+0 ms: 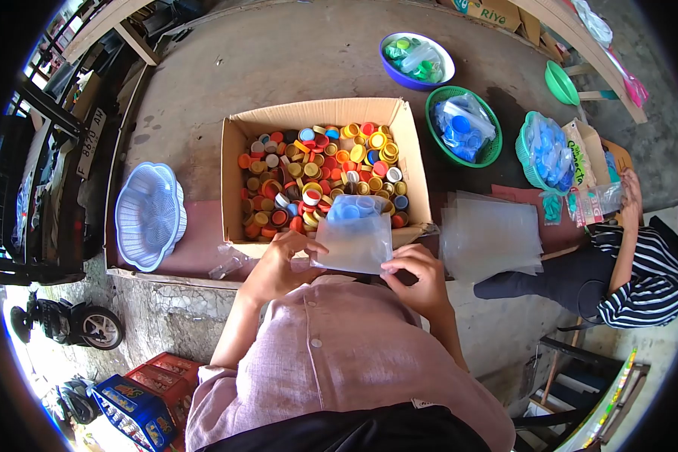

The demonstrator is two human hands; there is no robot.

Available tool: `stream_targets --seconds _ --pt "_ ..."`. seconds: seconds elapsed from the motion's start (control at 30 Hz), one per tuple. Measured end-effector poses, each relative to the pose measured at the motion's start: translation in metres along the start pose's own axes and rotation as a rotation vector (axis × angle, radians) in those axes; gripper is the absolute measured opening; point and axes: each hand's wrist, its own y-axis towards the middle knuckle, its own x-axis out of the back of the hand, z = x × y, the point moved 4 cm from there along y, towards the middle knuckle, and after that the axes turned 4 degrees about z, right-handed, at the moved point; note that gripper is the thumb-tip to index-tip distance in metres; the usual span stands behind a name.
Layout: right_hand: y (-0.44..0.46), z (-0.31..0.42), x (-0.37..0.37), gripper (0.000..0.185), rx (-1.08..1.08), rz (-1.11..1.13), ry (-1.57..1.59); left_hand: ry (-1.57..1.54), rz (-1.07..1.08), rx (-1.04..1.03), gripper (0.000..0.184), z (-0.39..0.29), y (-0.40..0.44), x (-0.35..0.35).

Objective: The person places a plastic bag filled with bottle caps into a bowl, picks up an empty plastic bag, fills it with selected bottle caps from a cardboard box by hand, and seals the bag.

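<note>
A clear plastic bag (352,247) with several light blue bottle caps (352,209) at its far end lies across the near rim of a cardboard box (320,110). My left hand (279,265) grips the bag's near left side between thumb and fingers. At the near right corner, my right hand (420,279) pinches the plastic between thumb and forefinger. Mixed bottle caps (301,167) in red, yellow, gold, blue and white fill the box beyond both hands. To the right of my right hand lies a stack of flat clear bags (491,235).
An openwork white-blue basket (151,217) stands on the left of the table. Toward the right are a purple bowl (418,62), a green basket (463,126) and a turquoise basket (546,151) of bagged caps. A person in a striped top (644,275) sits at right, holding a plastic bag.
</note>
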Motion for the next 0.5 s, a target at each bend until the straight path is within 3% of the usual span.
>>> stream_targets --seconds 0.23,0.43,0.5 --pt "-0.011 0.006 -0.010 0.018 0.080 -0.037 -0.149 0.219 -0.086 -0.221 0.027 -0.004 -0.008 -0.005" --pt "-0.022 -0.003 -0.013 0.016 0.159 -0.089 -0.240 -0.021 -0.066 -0.137 0.028 0.016 -0.010 -0.015" --pt "-0.023 0.003 -0.014 0.014 0.203 -0.075 -0.264 0.030 -0.073 -0.139 0.030 0.020 -0.011 -0.016"
